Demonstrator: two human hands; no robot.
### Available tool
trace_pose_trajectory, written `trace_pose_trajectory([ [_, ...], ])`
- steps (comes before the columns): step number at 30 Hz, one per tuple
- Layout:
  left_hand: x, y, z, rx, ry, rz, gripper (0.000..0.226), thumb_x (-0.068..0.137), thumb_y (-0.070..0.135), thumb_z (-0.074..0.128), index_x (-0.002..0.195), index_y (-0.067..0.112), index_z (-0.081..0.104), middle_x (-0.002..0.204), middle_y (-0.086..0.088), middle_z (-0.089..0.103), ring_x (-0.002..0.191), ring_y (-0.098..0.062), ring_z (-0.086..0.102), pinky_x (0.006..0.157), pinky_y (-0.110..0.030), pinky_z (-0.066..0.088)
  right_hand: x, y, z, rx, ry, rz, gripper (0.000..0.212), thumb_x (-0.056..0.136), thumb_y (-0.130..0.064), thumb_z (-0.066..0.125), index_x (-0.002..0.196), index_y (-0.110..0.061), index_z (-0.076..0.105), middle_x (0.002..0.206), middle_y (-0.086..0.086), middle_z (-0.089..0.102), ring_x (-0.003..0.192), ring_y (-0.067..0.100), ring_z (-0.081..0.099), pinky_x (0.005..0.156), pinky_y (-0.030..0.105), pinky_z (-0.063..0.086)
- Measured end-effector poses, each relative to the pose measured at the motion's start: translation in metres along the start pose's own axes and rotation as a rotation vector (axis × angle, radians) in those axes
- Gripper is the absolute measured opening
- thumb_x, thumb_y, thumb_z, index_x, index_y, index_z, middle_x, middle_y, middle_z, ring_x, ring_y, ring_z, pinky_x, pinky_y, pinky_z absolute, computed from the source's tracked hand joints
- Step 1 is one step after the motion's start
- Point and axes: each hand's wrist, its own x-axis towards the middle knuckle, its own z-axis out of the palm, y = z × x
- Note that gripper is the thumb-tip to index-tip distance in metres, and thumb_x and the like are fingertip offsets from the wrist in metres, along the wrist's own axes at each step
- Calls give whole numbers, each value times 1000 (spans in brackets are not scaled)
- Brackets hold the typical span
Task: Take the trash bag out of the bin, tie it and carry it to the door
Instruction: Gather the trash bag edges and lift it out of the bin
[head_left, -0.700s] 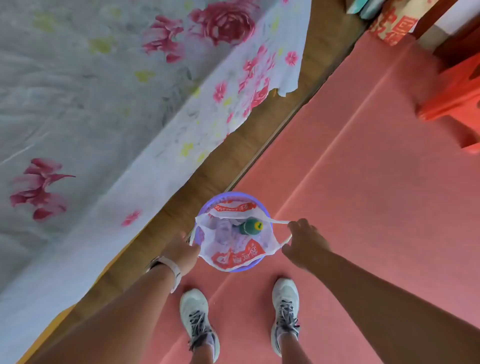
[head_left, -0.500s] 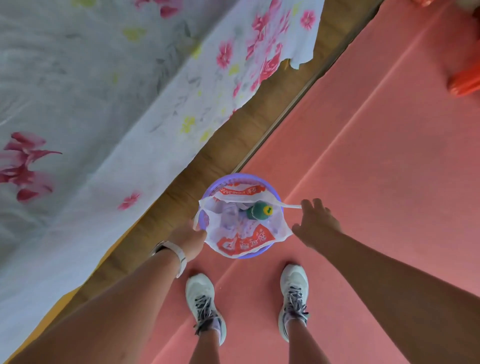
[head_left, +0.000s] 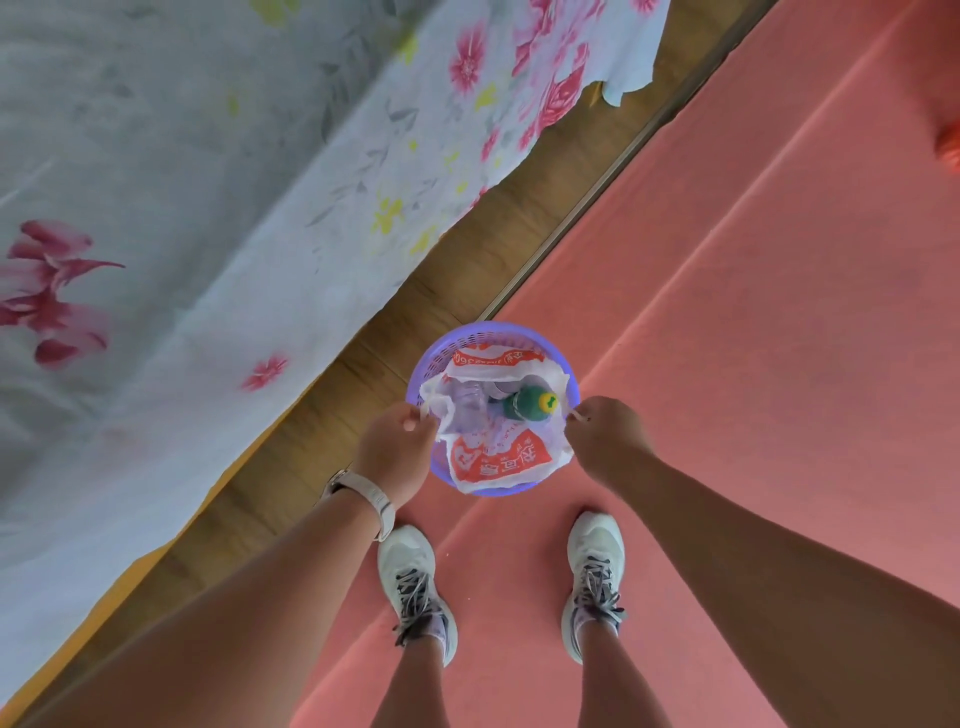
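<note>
A small purple basket bin stands on the pink floor just ahead of my feet. A white trash bag with orange print lines it, its mouth open. Inside lie a green bottle with a yellow cap and crumpled clear plastic. My left hand, a pale watch on its wrist, pinches the bag's left handle at the bin's left rim. On the other side my right hand is closed on the bag's right handle. The bag still sits in the bin.
A bed with a white flowered sheet and a wooden side board runs diagonally along the left, touching the bin. Pink floor stretches to the right. My two white shoes stand right behind the bin. A red object shows at the right edge.
My right hand has closed on the bag's right handle, which it was only reaching for. Both hands have drawn in to the bin's rim, and the view has tilted down.
</note>
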Motion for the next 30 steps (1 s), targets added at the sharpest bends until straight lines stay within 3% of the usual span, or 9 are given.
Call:
trace_pose_trajectory([
  [5,-7,9,-5,-88,-24,-22,25,90,26,52,81,7,66,69,-11,64,60,-22,53,54,-30,38,-24,-24,-11,80,58,-92,16,84,-17,52,84,-5,62,72,10,63,63,27,51,53,31,38],
  [9,-18,27,-20,-117,-19,8,25,90,27,51,81,8,65,61,-4,57,55,-19,49,50,-28,34,-45,-41,-29,99,67,-167,14,88,-19,50,82,-11,60,70,3,61,61,21,51,51,28,36],
  [11,-28,38,-32,-126,-8,54,25,91,25,51,79,8,64,64,-7,60,58,-19,51,49,-27,35,-60,-49,-39,111,75,-208,14,89,-18,51,81,-11,59,68,3,59,57,17,48,51,28,35],
  [14,-49,52,-54,-143,4,118,25,92,26,51,80,8,64,73,-12,66,68,-25,60,50,-25,39,-86,-60,-58,139,107,-288,14,89,-16,53,80,-9,61,71,8,63,64,25,54,55,33,43],
  [18,-84,79,-89,-137,2,255,21,93,25,51,74,16,58,71,-1,64,71,-17,60,53,-21,38,-126,-78,-89,128,177,-444,13,87,-9,56,75,-9,61,70,6,60,66,25,53,60,37,46],
  [24,-146,132,-146,-112,41,479,15,95,17,52,80,20,57,78,15,59,77,-2,58,63,-10,43,-189,-110,-147,126,315,-653,8,86,-5,63,83,-10,69,77,-7,59,67,15,53,59,25,42],
  [28,-187,161,-183,-58,104,680,19,92,23,48,85,10,59,86,-1,59,83,-15,56,74,-22,47,-243,-136,-196,122,370,-709,8,88,-7,62,87,-9,69,81,2,65,71,20,58,61,32,48],
  [30,-202,176,-199,-70,109,734,22,89,24,47,91,7,61,95,0,59,90,-12,55,79,-17,47,-264,-148,-218,130,412,-742,8,88,-8,62,86,-8,69,80,4,66,71,21,58,62,33,49],
])
